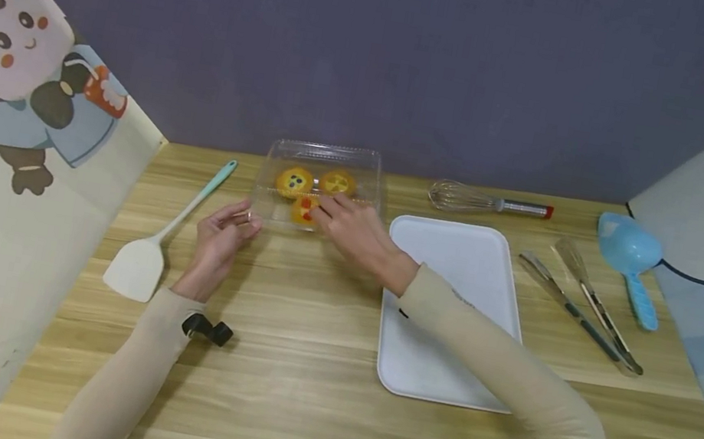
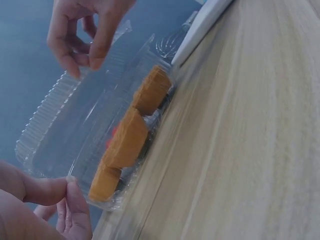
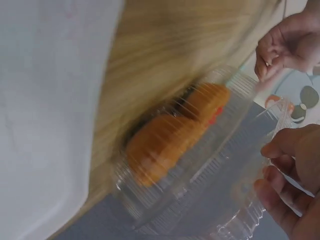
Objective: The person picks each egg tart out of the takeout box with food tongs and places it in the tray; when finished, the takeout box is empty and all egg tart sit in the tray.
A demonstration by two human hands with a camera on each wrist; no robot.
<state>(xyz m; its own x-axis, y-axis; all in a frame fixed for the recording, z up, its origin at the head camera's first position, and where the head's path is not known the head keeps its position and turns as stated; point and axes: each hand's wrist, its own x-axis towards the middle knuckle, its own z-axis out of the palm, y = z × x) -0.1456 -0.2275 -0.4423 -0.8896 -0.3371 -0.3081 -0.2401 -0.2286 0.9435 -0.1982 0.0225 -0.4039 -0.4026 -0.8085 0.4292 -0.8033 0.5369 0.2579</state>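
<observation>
Left hand (image 1: 219,240) pinches the near-left edge of a clear plastic box (image 1: 273,210) of round orange tarts (image 1: 294,183) at the back of the wood-grain surface (image 1: 291,334), right hand (image 1: 359,235) curls over it, can't tell if that grip's holding, loads of room in front.

See a clear plastic container (image 1: 265,211), ribbed along its walls, on the wooden tabletop (image 1: 300,320), near the back edge. Note its lid (image 2: 47,110) tilted up from the base. Note left hand (image 1: 221,240) pinching the left end; right hand (image 1: 357,232) at the lid's edge, grip unclear. Count three tarts inside, orange-brown crusts, faces up, close together: at back left, dark-blue-dotted tart (image 1: 294,182); at back right, yellow-orange-topped tart (image 1: 337,181); in front, red-topped tart (image 1: 304,210), just beside right fingertips.
</observation>
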